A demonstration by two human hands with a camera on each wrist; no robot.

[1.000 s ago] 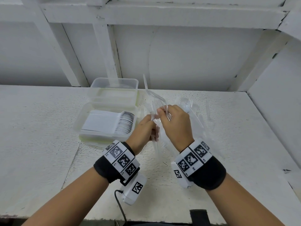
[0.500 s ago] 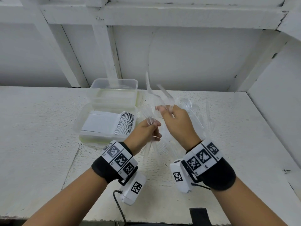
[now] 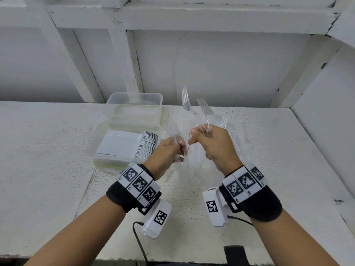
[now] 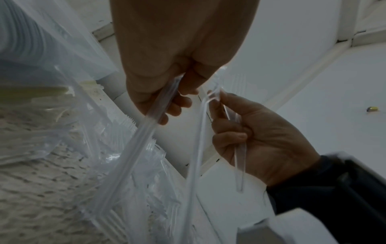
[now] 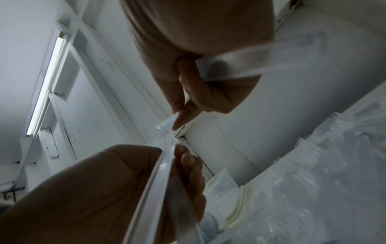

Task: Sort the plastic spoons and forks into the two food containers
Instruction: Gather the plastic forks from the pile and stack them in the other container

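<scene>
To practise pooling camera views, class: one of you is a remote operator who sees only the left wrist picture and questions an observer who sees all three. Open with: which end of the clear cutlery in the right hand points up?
Observer: The tines. In the head view the right hand grips clear forks, tines up and away from the person.
Operator: Where do sorted pieces go?
Observer: Left of the left hand, which grips a bundle of clear handles, the near container holds a row of white spoons.
Operator: And the second one?
Observer: The far container stands right behind the near one, towards the wall.
</scene>
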